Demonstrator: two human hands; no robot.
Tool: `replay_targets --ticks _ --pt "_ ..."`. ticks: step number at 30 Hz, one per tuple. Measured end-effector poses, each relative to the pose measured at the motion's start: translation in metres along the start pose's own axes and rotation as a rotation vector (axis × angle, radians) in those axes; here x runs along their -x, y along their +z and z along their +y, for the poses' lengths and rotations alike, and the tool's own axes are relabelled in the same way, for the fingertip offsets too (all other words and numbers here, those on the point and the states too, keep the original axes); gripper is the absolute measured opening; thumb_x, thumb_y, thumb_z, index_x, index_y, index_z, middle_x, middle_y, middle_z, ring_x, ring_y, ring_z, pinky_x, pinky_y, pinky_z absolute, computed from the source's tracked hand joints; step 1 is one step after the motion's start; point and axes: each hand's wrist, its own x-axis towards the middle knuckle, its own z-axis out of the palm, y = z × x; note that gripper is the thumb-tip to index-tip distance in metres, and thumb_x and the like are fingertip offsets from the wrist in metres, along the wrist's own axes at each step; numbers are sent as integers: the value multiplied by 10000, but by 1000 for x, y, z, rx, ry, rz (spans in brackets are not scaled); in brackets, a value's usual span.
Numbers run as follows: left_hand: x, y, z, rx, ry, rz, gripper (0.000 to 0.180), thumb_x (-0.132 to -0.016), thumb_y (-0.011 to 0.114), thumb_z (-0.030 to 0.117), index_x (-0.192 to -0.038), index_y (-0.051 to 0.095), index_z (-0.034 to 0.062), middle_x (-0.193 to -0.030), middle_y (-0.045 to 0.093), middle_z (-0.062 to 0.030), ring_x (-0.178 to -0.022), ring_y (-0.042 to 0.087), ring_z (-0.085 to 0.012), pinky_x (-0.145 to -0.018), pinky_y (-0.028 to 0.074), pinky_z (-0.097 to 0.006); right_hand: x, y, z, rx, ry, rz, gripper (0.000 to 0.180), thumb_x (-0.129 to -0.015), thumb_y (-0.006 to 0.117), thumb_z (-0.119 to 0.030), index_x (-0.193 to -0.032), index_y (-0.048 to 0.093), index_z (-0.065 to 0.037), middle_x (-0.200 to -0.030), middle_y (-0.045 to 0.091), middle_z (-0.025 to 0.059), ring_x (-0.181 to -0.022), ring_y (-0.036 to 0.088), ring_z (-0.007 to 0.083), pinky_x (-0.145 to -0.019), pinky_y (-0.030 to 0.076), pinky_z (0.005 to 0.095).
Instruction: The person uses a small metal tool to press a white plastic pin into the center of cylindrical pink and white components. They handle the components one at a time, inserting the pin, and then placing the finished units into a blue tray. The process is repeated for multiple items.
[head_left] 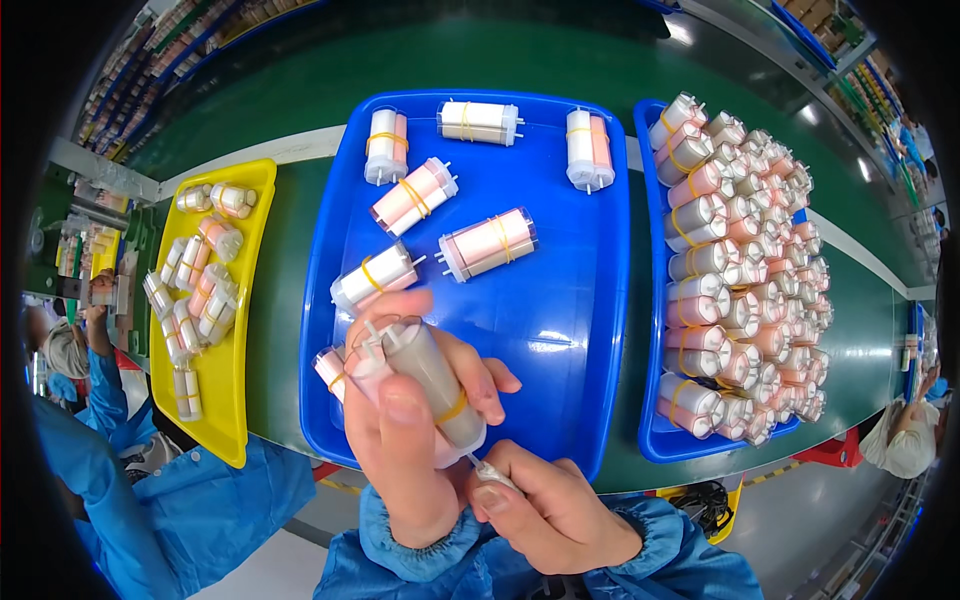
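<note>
My left hand (pixel 395 455) is wrapped round a bundle of grey and pale pink cylinders (pixel 432 378), bound with a yellow rubber band and tilted over the blue tray (pixel 540 350). White tips stick out of its upper end. At the bundle's lower end my right hand (pixel 560 515) pinches a small whitish piece (pixel 495 475), with a thin pin between it and the bundle. Similar banded bundles lie in the tray: one (pixel 375 278) just beyond my left fingers, another (pixel 490 243) farther right, several towards the far rim. One (pixel 330 370) is partly hidden behind my left hand.
At the right, a second blue tray (pixel 650 300) is piled with many banded bundles (pixel 735 270). A yellow tray (pixel 262 250) with smaller bundles stands at the left. All rest on a green worktable (pixel 280 330). A co-worker's blue sleeve (pixel 105 385) is at the left.
</note>
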Motion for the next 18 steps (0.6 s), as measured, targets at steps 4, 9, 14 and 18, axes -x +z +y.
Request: replay_targets --ticks 4,9,14,18 --pt "-1 10 3 97 4 85 452 -972 389 403 -1193 407 9 -706 432 -21 -618 463 -110 -640 508 -307 1 -2 0 -4 39 -24 145 -984 492 -161 -956 490 -18 -636 490 57 -546 441 109 -503 380 282" --pt "1 7 4 185 -26 42 434 -952 464 359 -1189 388 3 -753 429 -34 -628 478 -127 -719 561 -334 1 -4 -1 -10 25 -17 141 -985 485 -156 -955 490 -17 -637 486 59 -550 438 109 -506 378 280" --pt "2 3 3 259 -68 36 457 -923 586 276 -1238 373 22 -753 505 -91 -676 578 -213 -813 540 -495 2 -5 -1 -45 32 10 141 -987 474 -154 -957 489 -17 -644 489 63 -561 454 119 -522 391 287" --pt "4 7 3 242 -54 63 452 -926 578 275 -1231 368 16 -767 523 -97 -681 565 -198 -808 541 -483 2 -6 0 -38 40 1 133 -987 468 -150 -964 487 -20 -645 495 67 -562 462 131 -526 395 290"
